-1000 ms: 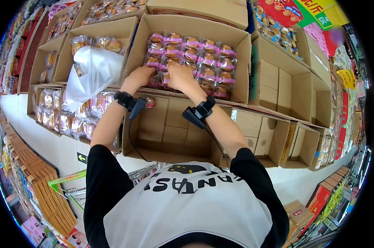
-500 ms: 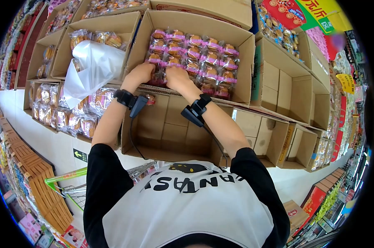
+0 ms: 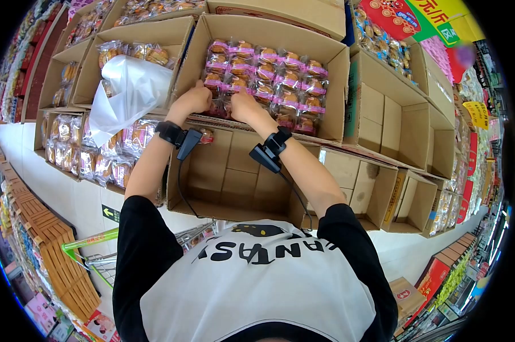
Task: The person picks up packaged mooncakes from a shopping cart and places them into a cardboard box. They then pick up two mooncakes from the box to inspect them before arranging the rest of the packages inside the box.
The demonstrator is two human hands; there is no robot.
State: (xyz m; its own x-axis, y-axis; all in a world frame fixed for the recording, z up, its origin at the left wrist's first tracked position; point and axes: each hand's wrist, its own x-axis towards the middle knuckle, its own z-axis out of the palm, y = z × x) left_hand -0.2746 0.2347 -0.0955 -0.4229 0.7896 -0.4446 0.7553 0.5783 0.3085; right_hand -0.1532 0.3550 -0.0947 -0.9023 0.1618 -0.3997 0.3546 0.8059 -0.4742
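Observation:
Rows of wrapped round pastries (image 3: 265,72) with pink labels fill much of an open cardboard box (image 3: 272,29) in front of me. At the box's near left corner is my left hand (image 3: 195,100), its fingers curled beside the leftmost packets. A little to the right, my right hand (image 3: 247,108) reaches over the near wall, closed and pointing down among the nearest packets. A few wrapped pastries (image 3: 217,106) lie low between both hands. The fingertips are largely hidden, so what each one grips does not show. Black devices with cables are strapped to both wrists.
A white plastic bag (image 3: 132,94) drapes over a box of wrapped pastries on the left. Nearer me, a cardboard box (image 3: 234,211) holds a small red packet (image 3: 206,136). More boxes (image 3: 394,149) stand on the right. A green-handled shopping cart (image 3: 92,239) is at lower left.
My left hand has shifted slightly, and a raised finger or thumb now shows at its top. My right hand has moved a little to the right. The packets look much the same.

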